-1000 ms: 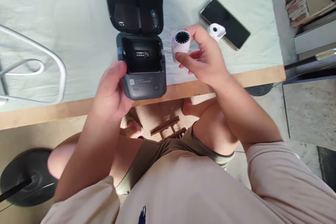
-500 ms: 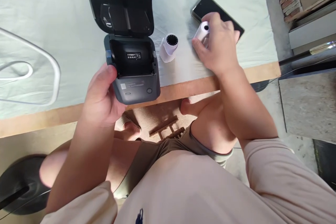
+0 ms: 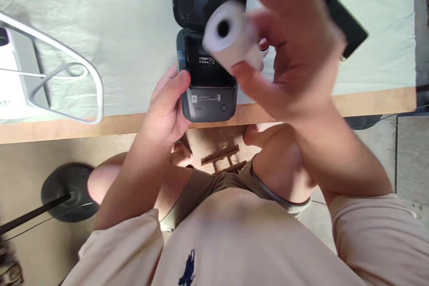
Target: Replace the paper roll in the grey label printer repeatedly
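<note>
My left hand (image 3: 169, 103) is closed around the left side of a dark grey label printer (image 3: 209, 105) at the table's front edge. Its black lid (image 3: 192, 0) stands raised, and the inner compartment shows white printed marks. In my right hand (image 3: 298, 49) is a roll of white paper (image 3: 231, 35), gripped between thumb and fingers. The roll is held up above the printer, tilted, its dark core hole facing left, and it covers part of the open compartment from my view. Behind the right fingers a small white object with a dark end (image 3: 264, 45) shows only in part.
A black smartphone (image 3: 345, 22) lies on the cloth-covered table (image 3: 134, 22) at the right. On the left are a looped white cable (image 3: 98, 94) and a white box (image 3: 20, 76). The wooden table edge (image 3: 117, 127) runs across in front of me.
My right hand has lifted the paper roll from beside the smartphone and brought it left, over the printer. My left hand still holds the printer. The view has shifted left.
</note>
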`<act>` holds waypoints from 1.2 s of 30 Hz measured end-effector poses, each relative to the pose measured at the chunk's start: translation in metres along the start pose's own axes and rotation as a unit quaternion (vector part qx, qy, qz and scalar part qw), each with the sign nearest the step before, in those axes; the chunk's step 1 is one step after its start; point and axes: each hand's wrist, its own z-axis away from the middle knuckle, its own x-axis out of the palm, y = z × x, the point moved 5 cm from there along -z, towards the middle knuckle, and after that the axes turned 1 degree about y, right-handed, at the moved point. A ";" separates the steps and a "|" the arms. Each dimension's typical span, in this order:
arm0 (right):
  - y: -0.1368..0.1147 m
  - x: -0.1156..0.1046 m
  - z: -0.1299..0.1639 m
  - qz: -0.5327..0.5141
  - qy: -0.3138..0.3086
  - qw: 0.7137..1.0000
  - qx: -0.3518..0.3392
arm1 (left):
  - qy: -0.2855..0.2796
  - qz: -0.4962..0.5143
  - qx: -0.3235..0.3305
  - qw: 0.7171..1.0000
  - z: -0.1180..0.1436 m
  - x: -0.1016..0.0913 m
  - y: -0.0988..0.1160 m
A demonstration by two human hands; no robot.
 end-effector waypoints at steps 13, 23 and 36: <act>-0.004 0.016 -0.004 0.263 0.014 0.963 -0.063 | -0.023 -0.019 0.015 0.999 0.003 0.003 0.002; -0.001 0.017 -0.002 0.314 -0.020 0.948 -0.052 | -0.023 -0.014 -0.006 1.000 0.004 0.003 0.001; 0.000 0.022 0.004 0.069 0.082 0.982 -0.157 | -0.018 -0.026 0.008 0.999 0.003 -0.007 0.002</act>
